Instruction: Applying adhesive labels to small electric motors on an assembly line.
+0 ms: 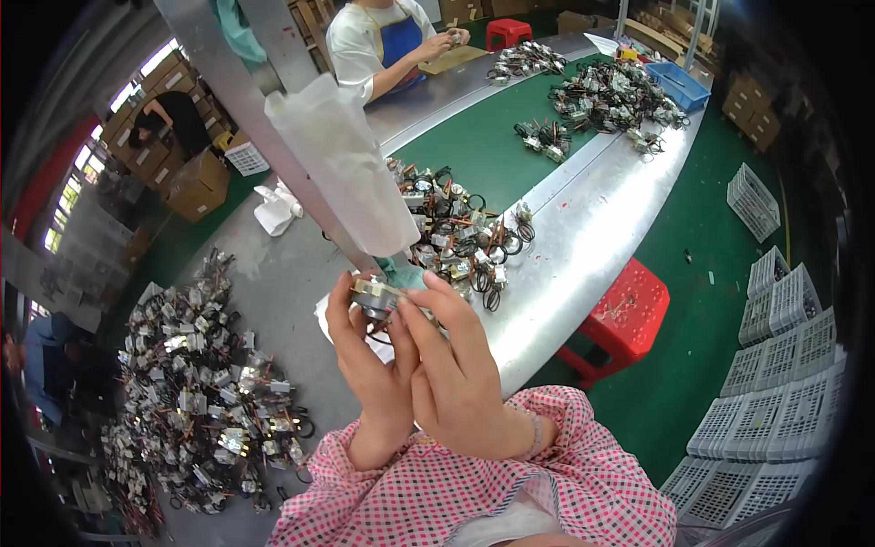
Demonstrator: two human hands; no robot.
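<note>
In front of my chest, both hands are raised together around a small motor-like metal part with a silvery round body, a pale bracket and a dark wire loop below. My left hand grips it between thumb and fingers from the left. The fingertips of my right hand are pinched at its right side, partly hiding it. To the left, a large heap of similar parts with dark wires covers the grey table. Another pile of wired parts lies just beyond my hands on the green belt.
A metal post wrapped with a translucent plastic bag rises just ahead. A red stool stands right of the metal bench edge. White baskets are stacked far right. A co-worker handles something across the belt; a blue tray sits farther back.
</note>
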